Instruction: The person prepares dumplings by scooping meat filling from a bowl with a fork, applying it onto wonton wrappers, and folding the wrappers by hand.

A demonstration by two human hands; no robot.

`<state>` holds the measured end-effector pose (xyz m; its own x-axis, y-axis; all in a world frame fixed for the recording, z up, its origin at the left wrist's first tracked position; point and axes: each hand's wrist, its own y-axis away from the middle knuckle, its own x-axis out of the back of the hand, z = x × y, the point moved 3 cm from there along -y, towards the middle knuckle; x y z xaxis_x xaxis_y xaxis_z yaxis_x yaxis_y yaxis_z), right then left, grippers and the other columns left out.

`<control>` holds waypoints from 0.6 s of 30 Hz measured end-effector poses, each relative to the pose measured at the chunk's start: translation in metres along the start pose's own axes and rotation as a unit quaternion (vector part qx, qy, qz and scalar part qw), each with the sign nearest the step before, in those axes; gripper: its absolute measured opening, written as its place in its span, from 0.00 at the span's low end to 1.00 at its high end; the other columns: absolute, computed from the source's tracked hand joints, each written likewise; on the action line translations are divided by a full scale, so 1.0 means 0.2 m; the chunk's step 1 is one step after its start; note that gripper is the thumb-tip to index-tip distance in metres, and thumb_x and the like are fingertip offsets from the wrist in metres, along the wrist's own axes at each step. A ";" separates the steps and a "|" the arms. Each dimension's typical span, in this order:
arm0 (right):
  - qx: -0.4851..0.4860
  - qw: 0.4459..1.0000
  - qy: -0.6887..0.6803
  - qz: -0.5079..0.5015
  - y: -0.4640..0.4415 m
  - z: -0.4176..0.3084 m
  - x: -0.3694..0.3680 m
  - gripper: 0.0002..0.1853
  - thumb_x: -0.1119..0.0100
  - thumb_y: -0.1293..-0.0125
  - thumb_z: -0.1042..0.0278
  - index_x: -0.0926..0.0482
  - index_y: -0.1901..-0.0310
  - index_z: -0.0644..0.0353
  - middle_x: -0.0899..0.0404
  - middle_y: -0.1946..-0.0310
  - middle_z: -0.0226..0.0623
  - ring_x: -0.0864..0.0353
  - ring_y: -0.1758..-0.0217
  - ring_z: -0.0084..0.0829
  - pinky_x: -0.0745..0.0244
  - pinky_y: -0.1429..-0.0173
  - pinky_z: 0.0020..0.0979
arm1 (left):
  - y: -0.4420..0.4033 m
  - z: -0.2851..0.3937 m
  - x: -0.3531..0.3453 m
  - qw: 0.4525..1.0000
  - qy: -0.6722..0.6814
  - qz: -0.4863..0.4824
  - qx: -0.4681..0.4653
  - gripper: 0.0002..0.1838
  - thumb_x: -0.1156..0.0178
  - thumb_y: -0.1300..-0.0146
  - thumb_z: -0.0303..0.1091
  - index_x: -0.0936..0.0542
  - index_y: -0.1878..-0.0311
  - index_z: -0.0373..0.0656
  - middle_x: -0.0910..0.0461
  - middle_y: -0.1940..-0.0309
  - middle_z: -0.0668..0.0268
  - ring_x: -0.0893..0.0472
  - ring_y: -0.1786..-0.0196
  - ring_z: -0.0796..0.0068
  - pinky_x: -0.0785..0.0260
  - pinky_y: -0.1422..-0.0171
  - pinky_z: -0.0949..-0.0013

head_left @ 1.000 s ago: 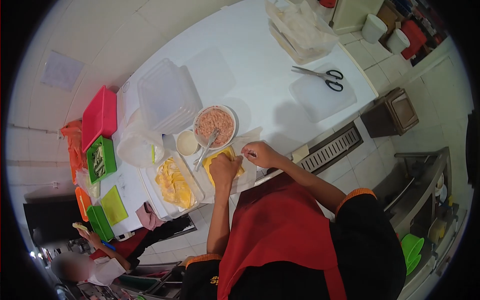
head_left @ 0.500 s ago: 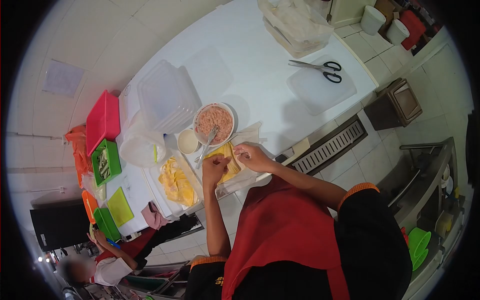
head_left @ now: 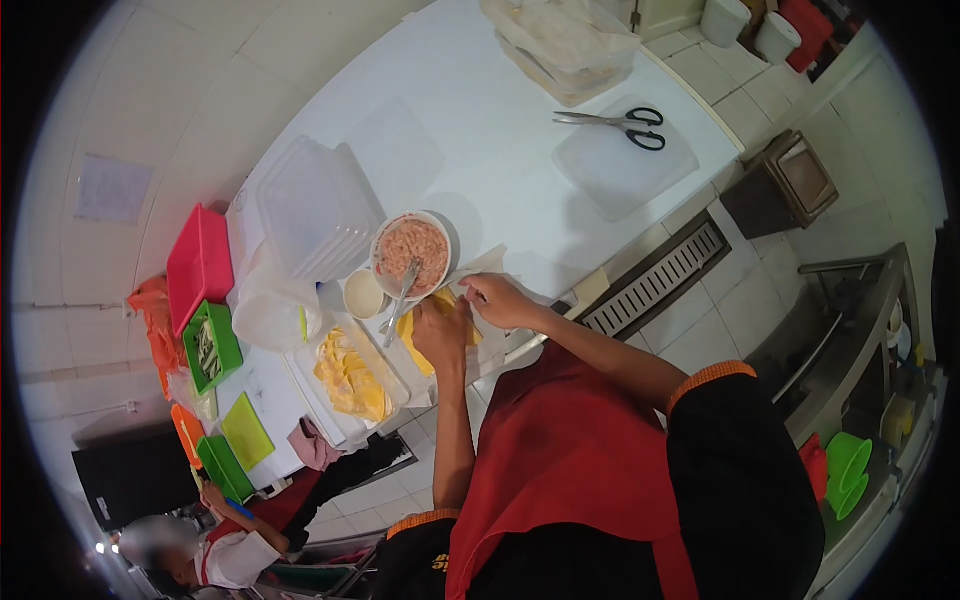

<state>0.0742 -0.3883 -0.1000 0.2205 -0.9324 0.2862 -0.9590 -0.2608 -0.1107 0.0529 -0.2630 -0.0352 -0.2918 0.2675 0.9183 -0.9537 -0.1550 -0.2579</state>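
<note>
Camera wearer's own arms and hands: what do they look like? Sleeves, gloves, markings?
Left hand and right hand look ungloved; forearms bare, no watch or bracelet visible. Short black sleeves with orange trim at the edges. Yellowish lettering on black cloth near the left sleeve, too small to read.

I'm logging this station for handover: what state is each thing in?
Large bowl: uncovered, filled
Utensil: dipped in pink filling
Yellow sheets: partly covered by left hand
Container beside them: open, filled
Small bowl: uncovered, contents unclear
Clear containers: stacked
Scissors: lying flat, unheld
</note>
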 end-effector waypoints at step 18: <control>-0.271 0.887 -0.312 -0.207 -0.04 -0.08 -0.23 0.18 0.47 0.34 0.70 0.22 0.44 0.62 0.19 0.50 0.34 0.21 0.48 0.27 0.25 0.44 0.31 | 0.05 -0.31 0.07 0.955 0.249 -0.018 0.158 0.19 0.28 0.50 0.41 0.20 0.72 0.31 0.19 0.79 0.52 0.18 0.75 0.55 0.29 0.67 0.58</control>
<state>0.0694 -0.3393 -0.0975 0.4673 -0.7854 -0.4060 -0.6798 -0.6128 0.4030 0.0349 -0.2012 -0.0442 -0.3330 0.6853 0.6476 -0.9170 -0.3953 -0.0532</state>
